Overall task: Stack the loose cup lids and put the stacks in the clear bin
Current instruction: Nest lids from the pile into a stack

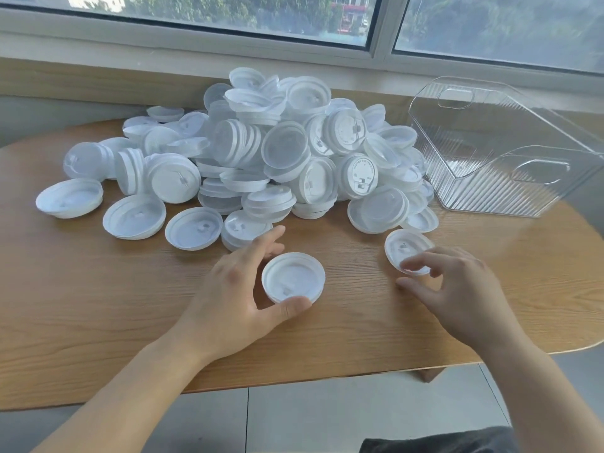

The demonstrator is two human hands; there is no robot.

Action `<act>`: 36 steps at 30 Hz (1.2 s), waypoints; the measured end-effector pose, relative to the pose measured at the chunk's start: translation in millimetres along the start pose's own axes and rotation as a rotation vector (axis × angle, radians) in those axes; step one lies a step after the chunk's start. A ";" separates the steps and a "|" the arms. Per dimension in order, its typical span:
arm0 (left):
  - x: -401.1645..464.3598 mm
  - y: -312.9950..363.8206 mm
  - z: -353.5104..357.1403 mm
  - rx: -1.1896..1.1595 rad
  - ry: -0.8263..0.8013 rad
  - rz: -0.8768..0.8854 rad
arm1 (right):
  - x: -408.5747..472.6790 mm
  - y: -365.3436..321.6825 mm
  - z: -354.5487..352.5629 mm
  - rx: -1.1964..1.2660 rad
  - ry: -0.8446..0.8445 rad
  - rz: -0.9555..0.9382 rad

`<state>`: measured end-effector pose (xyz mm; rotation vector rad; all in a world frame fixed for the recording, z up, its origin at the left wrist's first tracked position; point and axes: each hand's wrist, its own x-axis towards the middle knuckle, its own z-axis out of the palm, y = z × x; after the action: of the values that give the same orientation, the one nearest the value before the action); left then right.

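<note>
Left hand (242, 289): one, nearest the viewer, resting on the table (98, 322). Thumb and fingers curl round a lid (293, 277), thumb on its near rim, fingers behind its far rim. This lid lies hollow side up, flat on the wood, apart from the heap.

Right hand (457, 289): one, to the right of the held lid. Fingers bent, fingertips (412, 265) on the near edge of a second lid (405, 248); thumb stretched out low on the table, clear of that lid. Whether the fingers grip the rim or only touch it cannot be told. This lid is also hollow side up, just in front of the heap's right edge.

Pile (261, 152): one heap of white lids beyond both hands, across the middle of the table; too many and too overlapped to count. Some lie singly along the near edge, some are nested in short rows, some stand on edge.

Bin (510, 191): one, clear ribbed plastic with cut-out handles, far right of the table, just beside the heap. No lids seen in it.

Window (294, 14): behind the table, along the far wall.
</note>
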<state>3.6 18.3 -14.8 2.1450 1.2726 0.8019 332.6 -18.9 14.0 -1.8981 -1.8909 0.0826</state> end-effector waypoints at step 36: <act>-4.6 1.5 -6.1 -0.110 0.013 -0.042 | 0.2 -77.0 51.7 0.190 0.093 -0.614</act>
<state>-1.6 14.3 -10.5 2.0228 1.2461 0.8494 242.4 -8.3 -4.8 -1.1193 -2.2211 -0.0205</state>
